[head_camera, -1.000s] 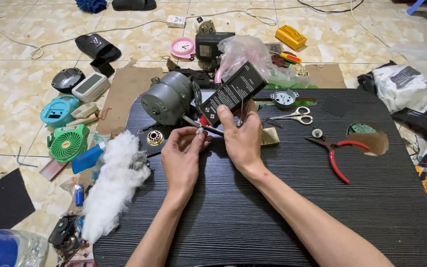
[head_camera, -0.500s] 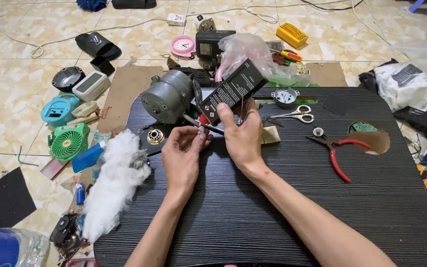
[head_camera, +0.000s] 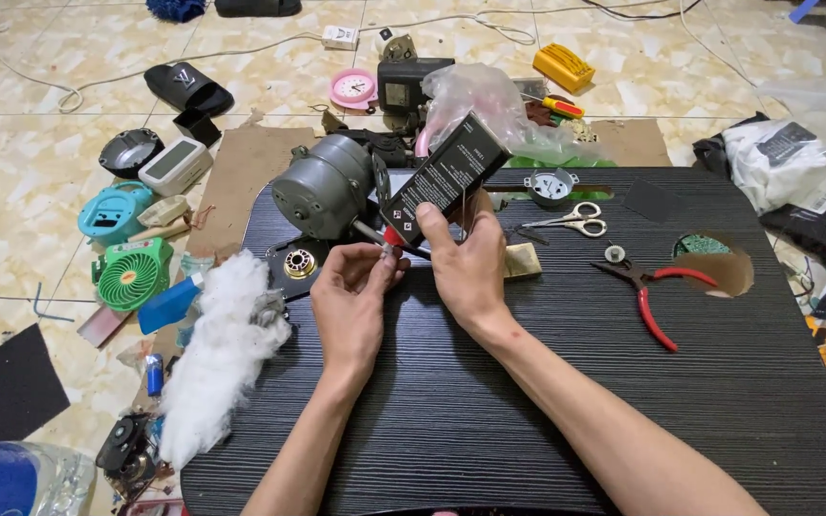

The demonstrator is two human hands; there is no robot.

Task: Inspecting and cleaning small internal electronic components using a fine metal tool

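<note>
Far to my left on the tiled floor lie a green mini fan [head_camera: 133, 274] and a teal clock shell [head_camera: 112, 212], and a wad of white stuffing [head_camera: 217, 354] hangs over the near-left edge of the black table [head_camera: 528, 411]. Just right of that, a grey motor [head_camera: 322, 186] sits at the table's back edge with a small brass-coloured bobbin [head_camera: 298, 263] in front of it. My left hand [head_camera: 351, 296] has its fingertips pinched together on the red tip [head_camera: 392, 236] at the lower end of the black box-shaped device [head_camera: 446, 179], which tilts up and away to the right above the table. My right hand [head_camera: 470, 268] is wrapped around that lower end, thumb up its face, fingers clamped. I judge I am working at the tip, seating or pulling it; the next move calls for a steady right hand while the left works finely. Further right lie scissors [head_camera: 571, 218] and red-handled pliers [head_camera: 652, 291], well apart from my hands.
</note>
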